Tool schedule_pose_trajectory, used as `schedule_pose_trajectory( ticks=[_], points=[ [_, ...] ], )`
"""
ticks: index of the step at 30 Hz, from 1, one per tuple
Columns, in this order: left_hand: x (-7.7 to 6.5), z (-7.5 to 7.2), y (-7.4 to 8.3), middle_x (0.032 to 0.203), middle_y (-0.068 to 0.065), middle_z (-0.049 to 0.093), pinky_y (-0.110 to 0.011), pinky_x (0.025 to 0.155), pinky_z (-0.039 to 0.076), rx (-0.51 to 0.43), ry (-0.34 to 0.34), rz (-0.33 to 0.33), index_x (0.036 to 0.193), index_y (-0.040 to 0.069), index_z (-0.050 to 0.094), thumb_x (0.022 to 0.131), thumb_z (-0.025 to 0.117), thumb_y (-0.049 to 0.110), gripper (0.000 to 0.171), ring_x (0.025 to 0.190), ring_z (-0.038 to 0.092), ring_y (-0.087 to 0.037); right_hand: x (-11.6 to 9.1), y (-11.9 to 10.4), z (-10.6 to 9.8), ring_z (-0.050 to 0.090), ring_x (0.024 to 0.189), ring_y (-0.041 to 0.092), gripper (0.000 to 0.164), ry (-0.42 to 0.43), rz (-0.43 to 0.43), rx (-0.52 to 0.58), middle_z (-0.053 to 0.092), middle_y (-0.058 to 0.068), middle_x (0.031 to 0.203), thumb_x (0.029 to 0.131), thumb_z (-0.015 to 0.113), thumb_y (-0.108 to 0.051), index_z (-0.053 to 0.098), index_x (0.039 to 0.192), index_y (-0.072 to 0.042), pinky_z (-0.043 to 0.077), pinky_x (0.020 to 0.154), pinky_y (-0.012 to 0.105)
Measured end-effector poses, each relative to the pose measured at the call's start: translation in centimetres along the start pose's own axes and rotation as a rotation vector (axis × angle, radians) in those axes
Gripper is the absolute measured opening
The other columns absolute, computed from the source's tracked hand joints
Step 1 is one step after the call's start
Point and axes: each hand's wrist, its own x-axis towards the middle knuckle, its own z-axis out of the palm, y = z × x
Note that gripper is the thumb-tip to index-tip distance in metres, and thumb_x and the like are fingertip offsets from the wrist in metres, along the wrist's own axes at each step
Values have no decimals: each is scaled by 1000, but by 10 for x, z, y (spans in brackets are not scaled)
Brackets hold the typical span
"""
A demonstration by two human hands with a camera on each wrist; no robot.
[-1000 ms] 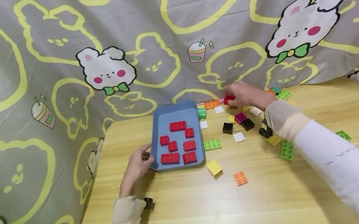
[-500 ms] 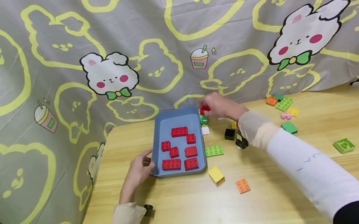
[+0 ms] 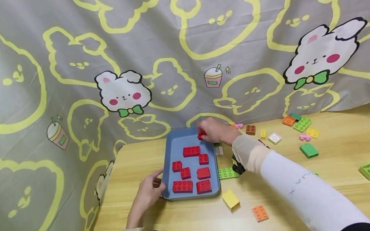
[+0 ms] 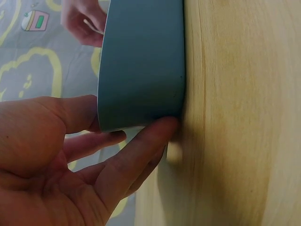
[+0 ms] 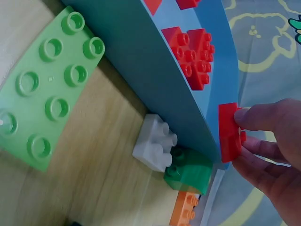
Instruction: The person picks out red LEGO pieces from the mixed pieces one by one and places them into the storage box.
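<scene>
My right hand (image 3: 214,131) pinches a red brick (image 5: 229,133) between thumb and fingertips, over the back right corner of a blue tray (image 3: 176,144). In the right wrist view the brick overlaps the tray's rim, its studs turned toward the fingers. Several red bricks (image 3: 191,151) lie apart on the tray floor, some two studs wide and some longer. My left hand (image 3: 148,193) holds the tray's front left corner. The left wrist view shows its thumb at the rim and its fingers against the outer wall (image 4: 141,70), down near the tabletop.
Beside the tray's right wall lie a light green brick (image 5: 51,87), a white brick (image 5: 154,141) and a dark green curved brick (image 5: 189,170). A yellow block (image 3: 231,200) and an orange plate (image 3: 260,213) lie in front. More loose bricks spread right; a patterned curtain (image 3: 245,57) hangs behind.
My right hand has carried the red brick leftward from the scattered bricks at the back to above the tray. My left hand keeps its hold on the tray. The head view has tilted upward.
</scene>
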Motion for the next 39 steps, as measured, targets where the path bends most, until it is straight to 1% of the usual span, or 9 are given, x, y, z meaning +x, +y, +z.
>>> schedule_pose_trajectory(
  ticks=[3, 7, 10, 14, 17, 27, 30, 35, 39],
  points=[
    [0, 0, 0, 96, -18, 65, -36, 62, 61, 11, 10, 8, 139, -3, 52, 87, 61, -4, 54, 84, 64, -25, 4, -2, 4, 61, 76, 21, 11, 8, -17, -18, 69, 9, 86, 85, 71, -10, 72, 93, -3, 57, 70, 36],
    [1, 0, 1, 95, -18, 65, -35, 61, 61, 6, 15, 20, 139, -4, 53, 87, 62, -5, 53, 82, 64, -25, 9, -4, 8, 62, 78, 21, 16, 18, -16, -21, 69, 9, 88, 85, 70, -10, 73, 100, -3, 58, 71, 36],
    [2, 1, 2, 94, -19, 65, -33, 57, 61, -23, 20, 19, 138, -5, 53, 86, 61, -6, 53, 82, 64, -25, 11, -4, 12, 61, 81, 20, 18, 16, -11, -26, 69, 8, 91, 86, 69, -10, 73, 103, -4, 57, 73, 35],
    [3, 2, 3, 96, -21, 64, -32, 53, 61, -78, 13, 8, 140, -4, 52, 86, 59, -8, 54, 82, 63, -26, 12, -3, 18, 62, 83, 21, 15, 22, -32, -53, 70, 8, 90, 85, 68, -8, 75, 98, -5, 57, 74, 35],
    [5, 2, 4, 96, -21, 64, -32, 52, 61, -87, 8, 15, 140, -4, 51, 86, 58, -8, 55, 82, 63, -26, 13, -2, 20, 63, 83, 22, 13, 21, -40, -85, 71, 8, 89, 84, 68, -6, 76, 94, -6, 57, 75, 35],
    [14, 2, 6, 95, -18, 65, -32, 58, 60, -13, -3, 39, 140, -3, 51, 88, 60, -4, 53, 83, 62, -26, 13, 1, 20, 60, 76, 20, 8, -21, 30, -108, 68, 7, 84, 89, 68, -10, 75, 91, -7, 56, 70, 33],
    [15, 1, 7, 94, -17, 65, -34, 61, 60, 14, 4, 52, 140, -3, 52, 88, 60, -2, 52, 84, 63, -26, 12, 3, 21, 60, 76, 20, 11, 20, 4, -88, 68, 8, 85, 89, 68, -11, 75, 95, -5, 56, 70, 34],
    [14, -3, 6, 98, -18, 67, -38, 68, 60, 54, 40, 79, 140, -8, 48, 92, 62, 6, 52, 87, 65, -27, 6, 4, 20, 63, 85, 22, 24, 125, -78, 2, 71, 15, 99, 91, 66, -12, 71, 110, 1, 57, 77, 38],
    [13, -7, 5, 103, -20, 67, -43, 76, 59, 64, 63, 87, 143, -8, 43, 95, 62, 13, 56, 91, 66, -30, -3, 3, 14, 63, 91, 23, 30, 159, -98, 47, 69, 16, 107, 93, 64, -17, 68, 116, 1, 57, 82, 41]
  ],
)
